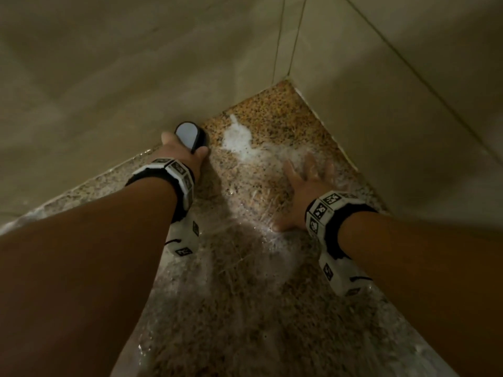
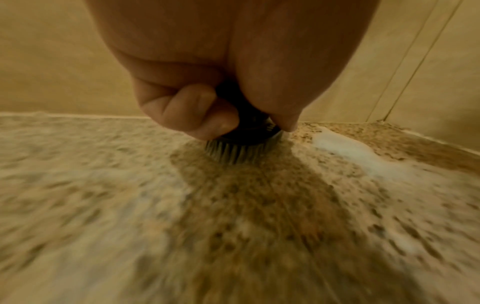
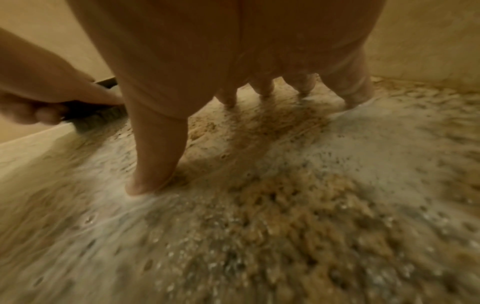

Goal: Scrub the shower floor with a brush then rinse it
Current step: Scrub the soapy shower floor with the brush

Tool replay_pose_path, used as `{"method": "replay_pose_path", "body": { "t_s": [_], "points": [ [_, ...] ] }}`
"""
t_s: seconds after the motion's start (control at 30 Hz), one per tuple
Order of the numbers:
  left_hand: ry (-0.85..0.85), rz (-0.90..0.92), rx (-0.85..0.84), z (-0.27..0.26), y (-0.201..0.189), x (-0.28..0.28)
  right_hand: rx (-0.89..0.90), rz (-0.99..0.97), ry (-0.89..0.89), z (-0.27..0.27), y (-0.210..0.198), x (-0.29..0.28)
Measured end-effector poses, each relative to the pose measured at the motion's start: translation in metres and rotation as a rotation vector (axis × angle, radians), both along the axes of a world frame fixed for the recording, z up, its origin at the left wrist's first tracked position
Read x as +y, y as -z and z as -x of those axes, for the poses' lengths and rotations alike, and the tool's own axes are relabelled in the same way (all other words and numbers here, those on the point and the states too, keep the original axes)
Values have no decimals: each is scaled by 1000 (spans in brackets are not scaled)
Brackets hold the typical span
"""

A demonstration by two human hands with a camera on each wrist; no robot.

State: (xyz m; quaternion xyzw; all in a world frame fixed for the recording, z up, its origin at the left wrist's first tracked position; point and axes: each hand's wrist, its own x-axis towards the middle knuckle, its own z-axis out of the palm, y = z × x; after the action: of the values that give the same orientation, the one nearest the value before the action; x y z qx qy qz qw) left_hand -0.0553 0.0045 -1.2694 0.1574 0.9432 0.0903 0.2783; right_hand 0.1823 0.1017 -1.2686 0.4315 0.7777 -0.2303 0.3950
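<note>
Head view: left hand grips the brush by the wall; right hand lies flat on the foamy shower floor. Left wrist view: fingers curl round it, bristles down. Right wrist view: fingertips spread wide, touching wet stone.

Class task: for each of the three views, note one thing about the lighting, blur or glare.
Head view: dim, with glare off the wet shower floor between the hands. Left wrist view: the brush casts a dark shadow toward the camera; the foreground is streaked with blur. Right wrist view: yellowish light, foam smeared by blur.
</note>
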Motion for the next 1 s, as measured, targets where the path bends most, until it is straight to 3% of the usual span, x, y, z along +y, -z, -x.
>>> {"method": "replay_pose_path", "body": {
  "t_s": [0.37,0.5,0.6,0.77,0.87,1.0],
  "points": [
    [404,60,8,-25,4,81,-9,54,23,1,7,4],
    [501,129,30,-34,1,92,38,14,-82,-4,-10,16],
    [588,161,54,-47,1,91,161,-41,26,-31,-34,26],
    [700,193,40,-86,4,91,171,-205,156,-90,-11,7],
    [779,156,29,-118,-7,90,234,-206,264,-114,-3,-2],
    [854,74,-39,-178,-5,70,289,-223,268,-131,-5,-7]
  ]
}}
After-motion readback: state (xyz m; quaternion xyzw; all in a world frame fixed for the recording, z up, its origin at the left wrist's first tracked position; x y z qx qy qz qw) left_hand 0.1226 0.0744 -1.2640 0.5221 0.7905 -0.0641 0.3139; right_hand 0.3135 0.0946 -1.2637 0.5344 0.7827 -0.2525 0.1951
